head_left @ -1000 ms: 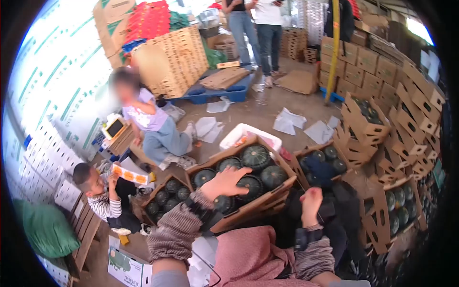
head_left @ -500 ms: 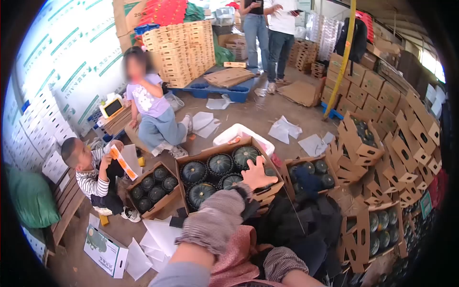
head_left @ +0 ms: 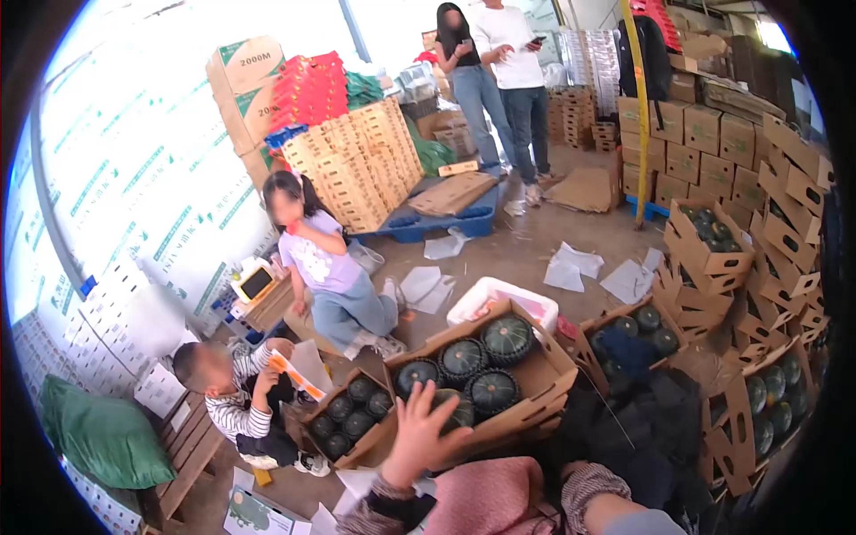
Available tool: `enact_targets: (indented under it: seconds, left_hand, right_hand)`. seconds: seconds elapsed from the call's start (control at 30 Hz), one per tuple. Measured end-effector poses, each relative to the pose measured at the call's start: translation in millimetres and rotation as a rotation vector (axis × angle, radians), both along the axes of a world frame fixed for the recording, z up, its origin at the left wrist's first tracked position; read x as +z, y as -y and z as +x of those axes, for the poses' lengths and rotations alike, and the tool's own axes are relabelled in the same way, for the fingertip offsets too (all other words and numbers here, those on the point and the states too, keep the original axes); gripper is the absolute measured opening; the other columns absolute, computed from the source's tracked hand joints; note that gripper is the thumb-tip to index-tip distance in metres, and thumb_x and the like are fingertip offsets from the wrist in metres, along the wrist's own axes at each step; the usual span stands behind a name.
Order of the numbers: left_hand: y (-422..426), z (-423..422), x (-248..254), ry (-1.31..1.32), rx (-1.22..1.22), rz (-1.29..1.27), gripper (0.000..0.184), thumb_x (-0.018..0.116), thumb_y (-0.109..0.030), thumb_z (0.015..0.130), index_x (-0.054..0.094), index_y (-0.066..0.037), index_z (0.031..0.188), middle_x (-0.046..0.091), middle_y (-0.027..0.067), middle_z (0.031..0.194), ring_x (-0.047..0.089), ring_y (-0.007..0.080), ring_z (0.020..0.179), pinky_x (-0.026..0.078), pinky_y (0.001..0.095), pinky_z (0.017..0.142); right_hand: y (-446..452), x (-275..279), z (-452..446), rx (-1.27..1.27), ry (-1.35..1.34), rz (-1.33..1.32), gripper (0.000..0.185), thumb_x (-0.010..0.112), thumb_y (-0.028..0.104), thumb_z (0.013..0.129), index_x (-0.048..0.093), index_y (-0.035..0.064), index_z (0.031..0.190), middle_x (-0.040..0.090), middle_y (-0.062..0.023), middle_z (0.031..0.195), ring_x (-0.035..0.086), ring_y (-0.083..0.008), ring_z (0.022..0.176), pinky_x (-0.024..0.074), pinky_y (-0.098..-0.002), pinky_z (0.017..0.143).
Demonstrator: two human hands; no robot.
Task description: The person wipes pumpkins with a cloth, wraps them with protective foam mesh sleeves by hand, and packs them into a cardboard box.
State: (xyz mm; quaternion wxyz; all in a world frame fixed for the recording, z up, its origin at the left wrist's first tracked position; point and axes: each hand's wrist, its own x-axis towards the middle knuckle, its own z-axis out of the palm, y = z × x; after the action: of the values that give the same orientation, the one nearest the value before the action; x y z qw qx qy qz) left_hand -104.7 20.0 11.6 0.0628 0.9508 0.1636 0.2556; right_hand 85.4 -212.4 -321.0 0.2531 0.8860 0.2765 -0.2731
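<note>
My left hand (head_left: 421, 434) hovers over the near left part of a cardboard box (head_left: 546, 392), fingers spread and nothing in them. Round dark green squashes (head_left: 464, 357), several of them in black ruffled cups, sit in that box, and bare cardboard shows at its right end. Just behind my fingers, one squash (head_left: 456, 410) is partly covered by the hand. My right hand (head_left: 573, 467) is low by my pink clothing and the dark fabric, its fingers hidden. A smaller box of squashes (head_left: 361, 410) stands to the left.
A child in stripes (head_left: 241, 392) holds an orange-and-white strip at the left. Another child (head_left: 325, 259) kneels behind the box. A white tub (head_left: 504, 299) and more boxed squashes (head_left: 646, 334) lie beyond. Two people (head_left: 499, 80) stand at the back near a yellow pole (head_left: 640, 116).
My left hand has drawn back from the box's right end to its near left side, fingers spread. The view has shifted, so the scene sits lower and further right.
</note>
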Motion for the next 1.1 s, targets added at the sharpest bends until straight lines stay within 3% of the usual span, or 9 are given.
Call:
enact_targets:
  seconds: [0.17,0.27,0.33,0.5,0.67,0.77,0.87,0.97,1.1]
  left_hand:
    - [58,9,-35,0.179,-0.613,-0.387,0.038,0.080,-0.017,0.073,0.067,-0.008,0.107,0.057,0.0154,0.124,0.050,0.0372,0.123,0.041,0.0494,0.100]
    - [97,1,71,-0.300,-0.942,-0.280,0.031,0.063,-0.025,0.087,0.062,-0.003,0.110,0.062,0.0129,0.099,0.060,0.0298,0.095,0.047,0.0384,0.089]
    - [108,5,9,0.074,-1.035,-0.260,0.023,0.064,-0.022,0.081,0.063,-0.005,0.097,0.058,0.0141,0.090,0.059,0.0330,0.086,0.049,0.0406,0.078]
    - [106,-6,18,-0.056,-0.445,-0.535,0.027,0.061,-0.029,0.091,0.068,-0.005,0.082,0.061,0.0142,0.073,0.062,0.0317,0.064,0.050,0.0388,0.060]
    - [100,-7,9,-0.069,-0.373,-1.066,0.039,0.052,-0.032,0.098,0.068,-0.001,0.080,0.063,0.0156,0.066,0.062,0.0256,0.062,0.049,0.0365,0.061]
    - [102,5,-17,-0.028,-0.490,-1.289,0.027,0.056,-0.024,0.097,0.064,0.001,0.100,0.066,0.0093,0.082,0.062,0.0176,0.076,0.049,0.0340,0.067]
    - [117,13,-40,0.295,-0.635,-1.339,0.039,0.061,-0.015,0.094,0.049,0.002,0.127,0.060,0.0062,0.112,0.054,0.0138,0.104,0.046,0.0302,0.087]
    - [115,13,-38,0.324,-0.613,-1.273,0.038,0.061,-0.016,0.094,0.051,0.001,0.126,0.058,0.0075,0.114,0.051,0.0150,0.111,0.042,0.0310,0.096]
    - [111,1,-5,0.356,-0.574,-1.451,0.016,0.064,-0.013,0.091,0.056,-0.002,0.098,0.052,0.0068,0.099,0.051,0.0193,0.094,0.043,0.0333,0.081]
  right_hand:
    - [-6,5,22,0.029,-0.186,-0.039,0.046,0.054,0.036,0.090,0.052,0.0090,0.127,0.054,-0.0174,0.118,0.054,-0.0320,0.102,0.0453,-0.0451,0.085]
    - [-15,25,43,0.024,-0.387,-0.089,0.043,0.057,0.031,0.089,0.053,0.0071,0.124,0.056,-0.0159,0.115,0.056,-0.0294,0.098,0.0462,-0.0411,0.084]
    - [-21,58,54,0.011,-0.581,-0.123,0.041,0.059,0.028,0.088,0.054,0.0059,0.122,0.057,-0.0148,0.113,0.057,-0.0277,0.095,0.0469,-0.0385,0.083]
    - [-33,195,58,0.017,-1.017,0.102,0.036,0.064,0.020,0.086,0.057,0.0028,0.117,0.060,-0.0122,0.108,0.060,-0.0233,0.089,0.0485,-0.0320,0.082]
    - [8,350,14,0.486,-0.675,1.259,0.036,0.082,0.012,0.071,0.062,0.0027,0.100,0.060,-0.0116,0.093,0.061,-0.0214,0.080,0.0501,-0.0328,0.067]
    - [18,358,-45,0.317,-0.162,1.782,0.025,0.077,-0.002,0.072,0.060,0.0025,0.090,0.058,-0.0110,0.092,0.060,-0.0189,0.079,0.0491,-0.0290,0.064]
    - [18,351,-78,0.380,-0.265,1.941,0.025,0.075,-0.008,0.071,0.057,0.0027,0.084,0.057,-0.0128,0.092,0.060,-0.0273,0.091,0.0492,-0.0329,0.074]
    - [18,348,-87,0.242,-0.379,2.006,0.025,0.074,-0.010,0.070,0.058,0.0031,0.083,0.057,-0.0114,0.089,0.059,-0.0285,0.095,0.0483,-0.0344,0.079]
    - [17,341,-84,0.240,-0.532,2.045,0.032,0.075,-0.010,0.071,0.056,0.0046,0.092,0.056,-0.0084,0.088,0.058,-0.0248,0.096,0.0482,-0.0334,0.078]
